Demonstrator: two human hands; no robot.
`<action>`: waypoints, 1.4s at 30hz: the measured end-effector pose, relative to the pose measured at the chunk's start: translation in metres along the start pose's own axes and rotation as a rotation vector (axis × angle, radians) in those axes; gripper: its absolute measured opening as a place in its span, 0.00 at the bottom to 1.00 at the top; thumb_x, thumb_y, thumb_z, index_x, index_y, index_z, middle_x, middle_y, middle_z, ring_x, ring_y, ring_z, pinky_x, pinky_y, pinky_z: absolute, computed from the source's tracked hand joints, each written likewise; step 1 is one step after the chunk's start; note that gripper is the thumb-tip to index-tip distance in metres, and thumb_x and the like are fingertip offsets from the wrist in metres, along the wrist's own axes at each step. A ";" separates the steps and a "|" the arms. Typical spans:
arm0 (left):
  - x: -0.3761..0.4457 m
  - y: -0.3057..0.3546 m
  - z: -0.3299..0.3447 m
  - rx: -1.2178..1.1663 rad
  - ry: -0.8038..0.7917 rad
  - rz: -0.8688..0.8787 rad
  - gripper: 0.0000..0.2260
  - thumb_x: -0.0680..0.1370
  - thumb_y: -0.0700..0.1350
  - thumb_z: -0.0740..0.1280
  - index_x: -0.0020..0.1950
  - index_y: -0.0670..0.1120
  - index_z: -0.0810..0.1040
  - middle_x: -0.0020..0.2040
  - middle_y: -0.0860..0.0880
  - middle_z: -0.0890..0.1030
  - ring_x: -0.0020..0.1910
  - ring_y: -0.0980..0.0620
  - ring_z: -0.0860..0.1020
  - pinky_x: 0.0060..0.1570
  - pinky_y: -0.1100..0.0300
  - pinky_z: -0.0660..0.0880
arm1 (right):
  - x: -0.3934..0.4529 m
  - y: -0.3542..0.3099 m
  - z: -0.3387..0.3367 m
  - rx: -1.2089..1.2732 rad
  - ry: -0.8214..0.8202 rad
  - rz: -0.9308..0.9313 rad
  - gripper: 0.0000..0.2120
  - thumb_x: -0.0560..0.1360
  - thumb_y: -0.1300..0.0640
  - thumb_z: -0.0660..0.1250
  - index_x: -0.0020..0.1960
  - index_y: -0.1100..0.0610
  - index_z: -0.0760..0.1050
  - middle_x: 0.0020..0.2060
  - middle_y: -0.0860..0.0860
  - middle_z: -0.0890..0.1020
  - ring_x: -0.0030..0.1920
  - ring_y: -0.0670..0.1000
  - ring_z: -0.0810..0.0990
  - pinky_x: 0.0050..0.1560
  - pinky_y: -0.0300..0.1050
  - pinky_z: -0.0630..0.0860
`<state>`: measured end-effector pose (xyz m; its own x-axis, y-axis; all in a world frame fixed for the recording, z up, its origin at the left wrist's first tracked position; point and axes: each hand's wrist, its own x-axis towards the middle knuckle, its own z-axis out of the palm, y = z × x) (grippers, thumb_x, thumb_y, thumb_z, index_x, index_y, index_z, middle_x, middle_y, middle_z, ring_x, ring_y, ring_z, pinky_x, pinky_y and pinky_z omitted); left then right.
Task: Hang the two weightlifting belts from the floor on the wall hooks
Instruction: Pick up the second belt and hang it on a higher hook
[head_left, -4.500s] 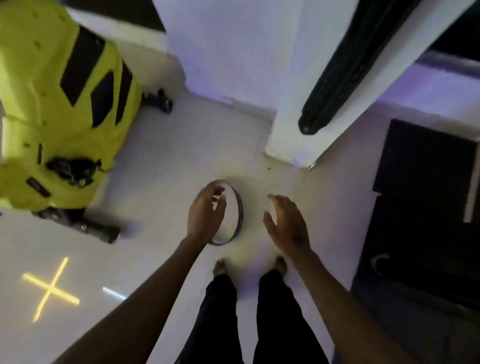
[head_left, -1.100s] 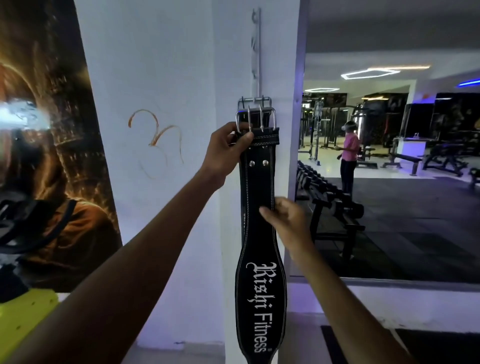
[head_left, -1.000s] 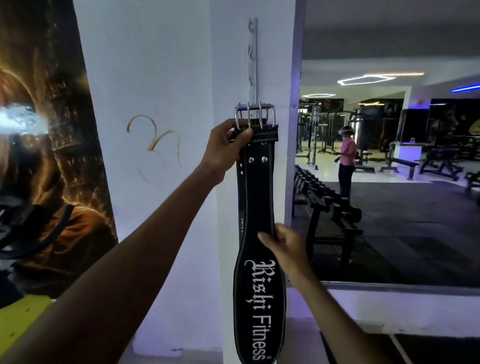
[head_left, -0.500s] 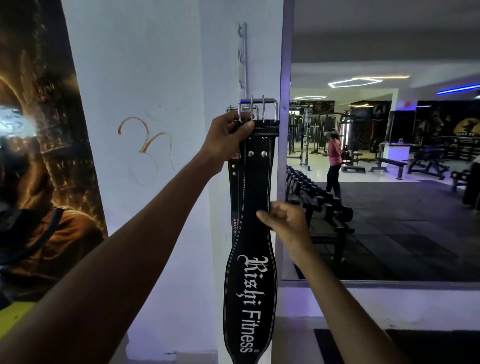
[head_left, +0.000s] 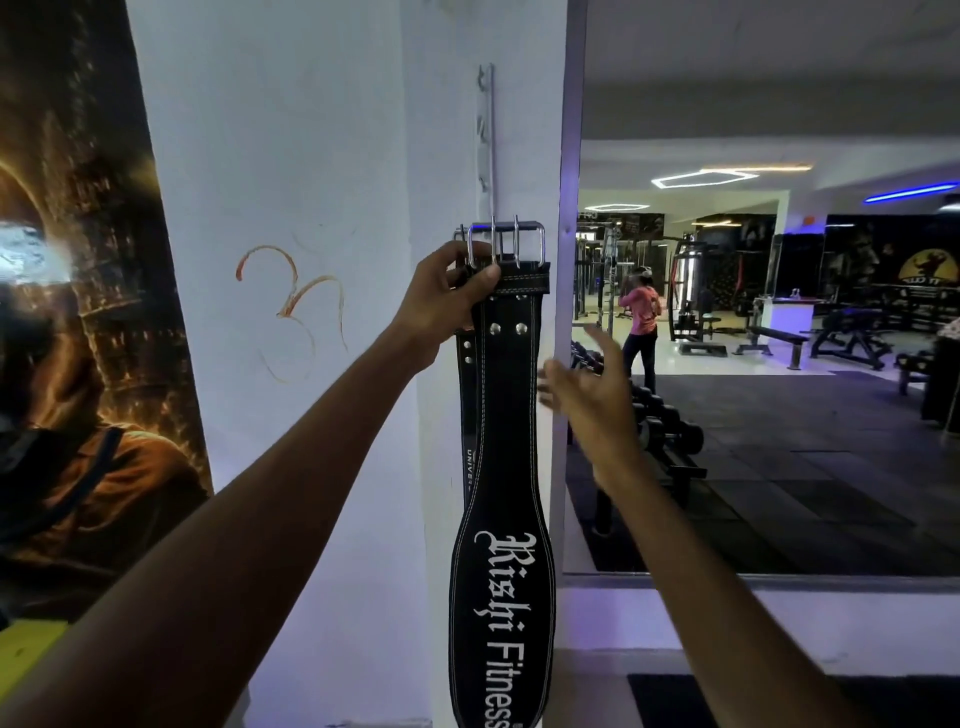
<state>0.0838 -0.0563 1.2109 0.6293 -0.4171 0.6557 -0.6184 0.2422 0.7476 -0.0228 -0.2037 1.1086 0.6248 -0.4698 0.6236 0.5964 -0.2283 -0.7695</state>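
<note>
Against the white pillar (head_left: 332, 156), the black belt (head_left: 504, 467) hangs straight down, its steel buckle (head_left: 506, 244) just below the hook rail (head_left: 485, 135). The left hand (head_left: 447, 301) pinches the belt's top at the buckle's 8 o'clock (a second belt (head_left: 466, 384) shows behind). The right hand (head_left: 587, 395), fingers spread, floats at the belt's 3 o'clock, apart from it.

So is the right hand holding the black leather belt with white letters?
No, the right hand is open beside the black leather belt, not touching it.
</note>
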 end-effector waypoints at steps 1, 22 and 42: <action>-0.001 -0.001 0.001 -0.009 -0.003 -0.002 0.10 0.82 0.40 0.68 0.63 0.44 0.75 0.48 0.44 0.82 0.41 0.54 0.83 0.43 0.53 0.82 | 0.015 -0.016 0.004 -0.075 -0.015 -0.046 0.26 0.78 0.54 0.69 0.73 0.48 0.63 0.42 0.62 0.84 0.43 0.54 0.85 0.48 0.45 0.83; -0.109 -0.137 0.026 0.076 -0.140 -0.233 0.22 0.80 0.38 0.70 0.27 0.53 0.73 0.26 0.60 0.68 0.28 0.62 0.66 0.33 0.66 0.65 | 0.067 -0.071 0.031 -0.068 0.088 -0.128 0.12 0.74 0.62 0.74 0.52 0.48 0.79 0.50 0.77 0.79 0.53 0.75 0.77 0.56 0.69 0.75; -0.168 -0.187 0.028 0.120 -0.257 -0.296 0.18 0.79 0.43 0.71 0.31 0.54 0.74 0.31 0.57 0.74 0.34 0.56 0.72 0.38 0.59 0.71 | 0.049 -0.036 0.016 -0.030 0.076 -0.027 0.12 0.74 0.64 0.72 0.57 0.56 0.79 0.42 0.66 0.84 0.45 0.66 0.82 0.48 0.57 0.79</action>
<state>0.0810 -0.0558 0.9580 0.6595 -0.6623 0.3555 -0.4887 -0.0184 0.8723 -0.0056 -0.2051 1.1693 0.5682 -0.5263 0.6326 0.5963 -0.2664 -0.7573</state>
